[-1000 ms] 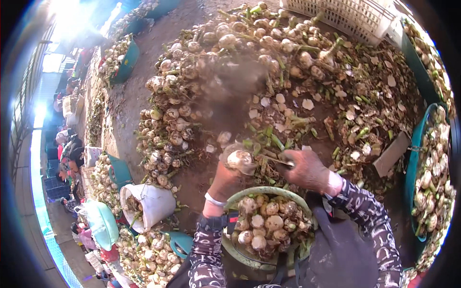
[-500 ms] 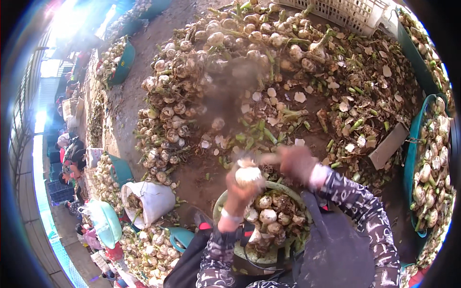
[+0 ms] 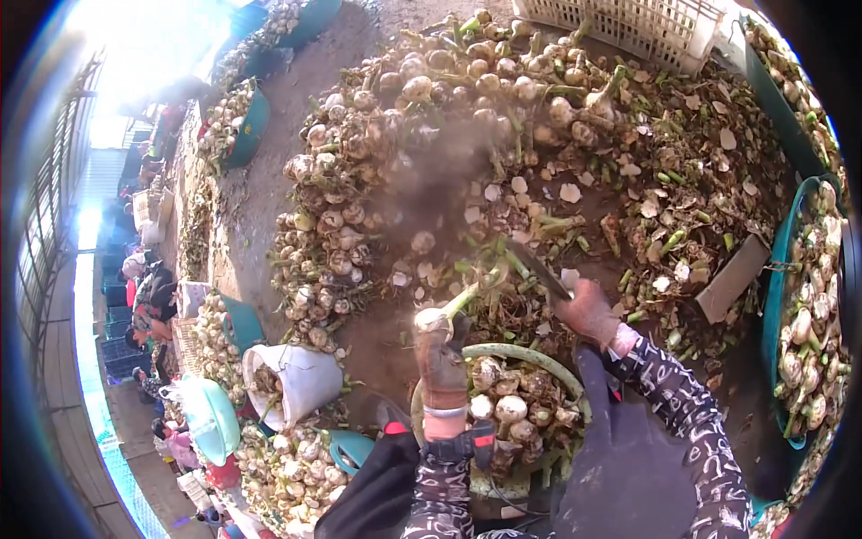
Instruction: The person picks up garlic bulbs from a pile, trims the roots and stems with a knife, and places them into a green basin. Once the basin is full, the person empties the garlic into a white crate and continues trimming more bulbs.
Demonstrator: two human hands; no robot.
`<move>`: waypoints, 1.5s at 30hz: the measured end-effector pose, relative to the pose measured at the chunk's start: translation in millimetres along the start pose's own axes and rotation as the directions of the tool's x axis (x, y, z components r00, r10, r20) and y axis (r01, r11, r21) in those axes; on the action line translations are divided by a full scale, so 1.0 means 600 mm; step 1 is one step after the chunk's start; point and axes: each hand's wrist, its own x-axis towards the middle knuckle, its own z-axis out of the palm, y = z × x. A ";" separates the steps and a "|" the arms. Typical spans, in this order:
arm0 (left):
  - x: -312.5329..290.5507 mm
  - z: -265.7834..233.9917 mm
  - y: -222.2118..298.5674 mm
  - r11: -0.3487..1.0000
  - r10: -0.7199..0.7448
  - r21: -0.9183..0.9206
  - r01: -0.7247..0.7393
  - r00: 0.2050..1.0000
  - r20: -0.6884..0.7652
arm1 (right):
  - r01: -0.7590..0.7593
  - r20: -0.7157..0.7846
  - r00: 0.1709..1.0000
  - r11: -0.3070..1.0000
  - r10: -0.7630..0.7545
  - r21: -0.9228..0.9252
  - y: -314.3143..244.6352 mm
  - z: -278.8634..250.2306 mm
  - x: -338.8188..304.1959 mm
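Note:
A pale garlic bulb (image 3: 432,318) with a green stem is gripped in my left hand (image 3: 440,366), just past the rim of a light-green tub (image 3: 530,354). The stem points away and to the right. My right hand (image 3: 587,314) is wrapped round a knife (image 3: 542,270), its dark blade slanting up and to the left, apart from the stem. Trimmed garlic bulbs (image 3: 511,410) fill the tub between my forearms. Its near part is partly hidden by my left wrist and dark clothing.
Untrimmed garlic (image 3: 337,193) is heaped ahead and to the left. Cut stems and peelings (image 3: 669,202) litter the ground at right, near a flat block (image 3: 732,278). A white bucket (image 3: 310,382) lies tipped at left. A teal tub (image 3: 770,314) of garlic stands at right.
The trimmed bulb has left my left hand, which now holds a bulb with its stem on. My right hand has shifted slightly right with the knife. The whole view has moved a little.

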 end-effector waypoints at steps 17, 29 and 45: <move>0.133 -0.045 0.109 0.110 -0.260 0.920 -0.376 0.883 0.392 | -0.145 0.427 0.880 0.973 0.209 -0.178 0.010 -0.042 -0.029; 0.317 -0.116 0.045 -0.136 -0.221 0.917 -0.375 0.914 0.340 | -0.158 0.382 0.905 0.982 0.187 -0.107 -0.013 -0.023 -0.003; 0.033 -0.037 0.014 0.436 -0.077 0.819 -0.372 0.892 0.446 | 0.453 0.287 0.870 0.879 -0.400 -0.149 -0.141 -0.004 -0.002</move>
